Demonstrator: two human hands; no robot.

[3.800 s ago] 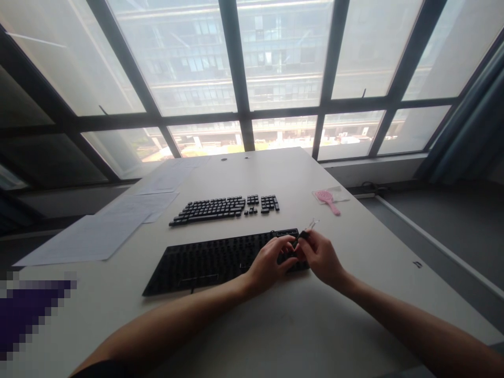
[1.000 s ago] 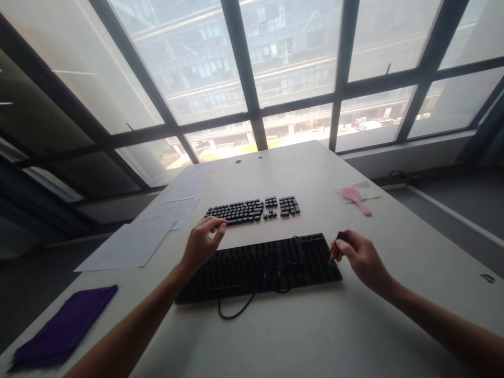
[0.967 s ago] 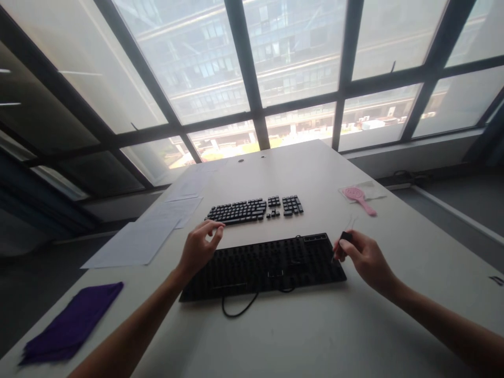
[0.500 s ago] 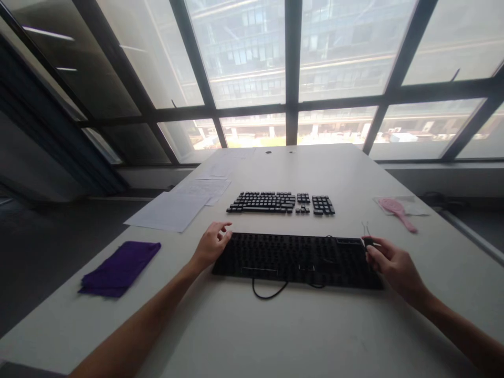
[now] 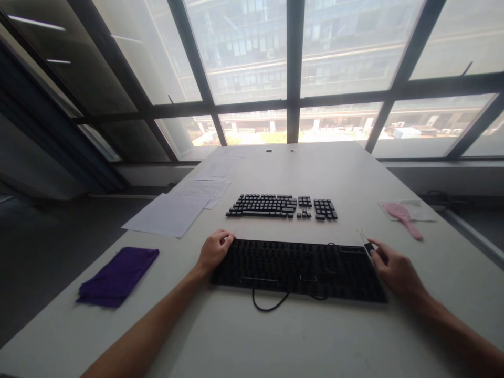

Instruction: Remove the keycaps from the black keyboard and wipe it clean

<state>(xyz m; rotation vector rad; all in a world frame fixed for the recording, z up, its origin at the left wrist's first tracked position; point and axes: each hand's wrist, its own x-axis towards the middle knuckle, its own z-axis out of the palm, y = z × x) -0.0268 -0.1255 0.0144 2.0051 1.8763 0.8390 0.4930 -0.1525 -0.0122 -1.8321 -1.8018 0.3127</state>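
Observation:
A black keyboard base [image 5: 291,270], stripped of its keycaps, lies flat across the table before me. My left hand [image 5: 216,251] has its fingers closed on the base's upper left corner. At the right end, my right hand [image 5: 396,268] pinches a keycap puller [image 5: 369,245] by its dark handle, its wire prongs pointing up and away. That hand is close against the base's right edge; whether it also grips the edge I cannot tell. Behind the base, the loose black keycaps [image 5: 268,205] are laid out in keyboard order. A black cable loop [image 5: 270,311] sticks out at the near side.
A folded purple cloth [image 5: 118,275] lies on the left of the white table [image 5: 291,341]. Paper sheets [image 5: 167,214] spread along the left edge. At the right, a pink hairbrush [image 5: 401,215] rests on a clear plastic bag. Large windows stand beyond the table.
My left fingers have closed more onto the base's corner. The puller has tilted leftward in my right hand. The view has shifted slightly, so the things on the table appear lower.

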